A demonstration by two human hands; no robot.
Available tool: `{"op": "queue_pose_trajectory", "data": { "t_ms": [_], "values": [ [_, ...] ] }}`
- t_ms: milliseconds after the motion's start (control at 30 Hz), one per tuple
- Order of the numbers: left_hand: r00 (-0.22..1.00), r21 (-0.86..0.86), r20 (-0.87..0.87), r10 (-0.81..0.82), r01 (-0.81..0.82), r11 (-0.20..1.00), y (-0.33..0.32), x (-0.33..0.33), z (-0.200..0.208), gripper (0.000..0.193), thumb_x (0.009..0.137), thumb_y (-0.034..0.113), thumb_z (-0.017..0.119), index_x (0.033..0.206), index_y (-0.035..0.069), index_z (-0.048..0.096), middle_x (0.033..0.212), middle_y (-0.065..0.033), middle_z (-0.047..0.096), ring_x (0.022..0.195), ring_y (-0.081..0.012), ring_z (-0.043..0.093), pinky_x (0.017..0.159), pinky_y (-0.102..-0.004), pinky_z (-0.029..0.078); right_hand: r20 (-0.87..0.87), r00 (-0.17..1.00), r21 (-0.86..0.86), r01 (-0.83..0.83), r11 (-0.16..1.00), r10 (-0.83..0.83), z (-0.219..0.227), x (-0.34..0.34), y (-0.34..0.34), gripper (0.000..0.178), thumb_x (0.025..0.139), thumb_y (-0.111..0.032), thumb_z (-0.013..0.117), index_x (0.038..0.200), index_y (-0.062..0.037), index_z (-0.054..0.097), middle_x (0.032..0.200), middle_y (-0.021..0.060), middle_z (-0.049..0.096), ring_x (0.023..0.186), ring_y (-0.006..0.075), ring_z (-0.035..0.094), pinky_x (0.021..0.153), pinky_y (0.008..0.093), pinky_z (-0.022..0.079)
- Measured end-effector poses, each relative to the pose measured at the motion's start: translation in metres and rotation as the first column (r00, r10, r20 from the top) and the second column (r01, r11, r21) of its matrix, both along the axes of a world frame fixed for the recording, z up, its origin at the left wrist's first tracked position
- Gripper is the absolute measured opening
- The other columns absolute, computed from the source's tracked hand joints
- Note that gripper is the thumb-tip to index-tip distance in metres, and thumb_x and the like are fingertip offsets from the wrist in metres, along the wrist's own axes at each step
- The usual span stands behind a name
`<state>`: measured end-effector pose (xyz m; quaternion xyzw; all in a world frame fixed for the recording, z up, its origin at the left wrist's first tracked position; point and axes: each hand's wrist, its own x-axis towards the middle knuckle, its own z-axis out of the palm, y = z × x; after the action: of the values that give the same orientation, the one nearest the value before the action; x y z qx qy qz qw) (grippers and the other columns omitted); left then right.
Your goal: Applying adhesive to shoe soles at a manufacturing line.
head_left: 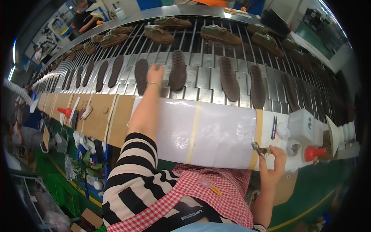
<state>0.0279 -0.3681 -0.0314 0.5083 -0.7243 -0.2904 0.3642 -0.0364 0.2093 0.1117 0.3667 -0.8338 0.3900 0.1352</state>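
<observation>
My left hand (155, 74) reaches across the metal conveyor (203, 79). Its fingers are curled closed beside the right edge of a dark brown shoe sole (141, 73); whether they grip that edge cannot be made out. Another brown sole (177, 71) lies just to the right of this hand. Near the front edge of the white-covered worktable (224, 135), my right hand (273, 164) pinches a small metal tool (259, 149) between thumb and fingers. The tool's shiny end points left, and its exact kind is unclear.
Several brown shoes (221, 34) sit on the rack of bars behind the soles. At right are blue-handled thread snips (274, 127), a white plastic jug (305, 125) and a red-nozzled bottle (315, 153). Another red nozzle (65, 112) lies left on brown board. A person (85, 17) works far left.
</observation>
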Motion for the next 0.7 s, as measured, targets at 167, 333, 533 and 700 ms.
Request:
{"op": "queue_pose_trajectory", "data": {
  "t_ms": [167, 333, 533, 700],
  "values": [
    [0.652, -0.023, 0.755, 0.07, -0.081, 0.996, -0.032, 0.075, 0.004, 0.069, 0.075, 0.059, 0.075, 0.115, 0.003, 0.066, 0.123, -0.0225, 0.067, 0.117, -0.0393, 0.064, 0.097, -0.0511, 0.052, -0.087, 0.952, 0.071, 0.299, 0.952, -0.293, 0.022, -0.025, 0.059, 0.043, 0.074, -0.002, 0.075, 0.116, -0.0024, 0.065, 0.111, 0.0146, 0.064, 0.108, 0.0325, 0.059, 0.095, 0.0421, 0.046],
    [0.755, -0.036, 0.655, 0.046, -0.029, 0.999, -0.094, 0.092, -0.008, 0.053, 0.08, 0.038, 0.066, 0.111, -0.005, 0.069, 0.115, -0.0303, 0.067, 0.114, -0.047, 0.062, 0.098, -0.0517, 0.049, -0.359, 0.819, 0.204, 0.537, 0.818, -0.448, 0.023, -0.071, 0.126, 0.043, 0.074, -0.008, 0.079, 0.115, -0.0048, 0.066, 0.108, 0.0139, 0.067, 0.106, 0.0346, 0.059, 0.094, 0.0454, 0.046],
    [0.519, 0.401, -0.848, 0.108, 0.494, 0.772, -0.088, 0.084, 0.015, 0.048, 0.089, 0.007, 0.045, 0.135, -0.004, 0.055, 0.138, -0.0189, 0.059, 0.13, -0.0292, 0.056, 0.108, -0.0417, 0.047, -0.327, 0.803, 0.276, 0.586, 0.762, -0.499, 0.0, -0.108, 0.139, 0.04, 0.072, -0.011, 0.08, 0.111, -0.0058, 0.068, 0.105, 0.0125, 0.069, 0.11, 0.034, 0.06, 0.094, 0.0451, 0.046],
    [-0.156, -0.164, -0.986, -0.052, 0.92, 0.356, 0.053, 0.082, 0.083, 0.067, 0.092, 0.006, 0.046, 0.155, 0.0, 0.026, 0.157, -0.0195, 0.036, 0.139, -0.0354, 0.046, 0.119, -0.0466, 0.037, -0.452, 0.821, 0.296, 0.506, 0.81, -0.348, -0.019, -0.13, 0.126, 0.04, 0.071, -0.012, 0.081, 0.109, -0.0067, 0.069, 0.104, 0.0114, 0.069, 0.11, 0.0337, 0.059, 0.095, 0.047, 0.045]
  ]
}}
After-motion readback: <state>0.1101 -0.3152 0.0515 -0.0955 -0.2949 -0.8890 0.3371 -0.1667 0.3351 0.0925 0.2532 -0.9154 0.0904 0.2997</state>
